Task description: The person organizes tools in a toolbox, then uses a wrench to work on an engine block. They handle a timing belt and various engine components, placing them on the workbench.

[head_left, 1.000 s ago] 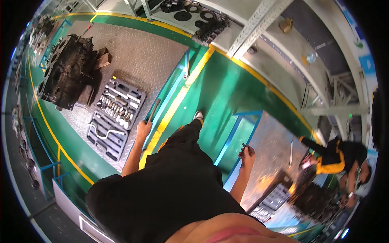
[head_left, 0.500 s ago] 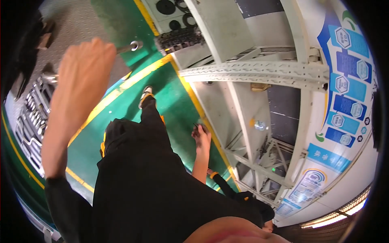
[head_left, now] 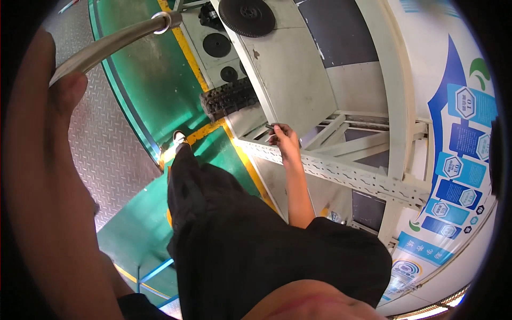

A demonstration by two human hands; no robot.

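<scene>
Close at the upper left, my left hand point(head_left: 40, 106) is closed around the handle of a silver ring wrench point(head_left: 112, 45), whose ring end reaches up and to the right. Most of its fingers are in shadow or cut off by the dark rim. My right hand point(head_left: 286, 141) is farther off, beside the pale perforated metal beam point(head_left: 341, 173) of a rack. Its fingers are pinched together, with a small dark thing at their tips, too small to name.
Dark round gears point(head_left: 247, 17) lie at the rack's far end, next to a blackened engine part point(head_left: 229, 98). Yellow lines point(head_left: 250, 176) cross the green floor point(head_left: 213, 152). Left of it lies grey tread plate point(head_left: 104, 154). A wall poster point(head_left: 461, 144) with blue panels is at right.
My left hand has come closer to the camera, showing more of the wrench. My right hand has moved up and right to the rack beam. The view has shifted forward along the rack.
</scene>
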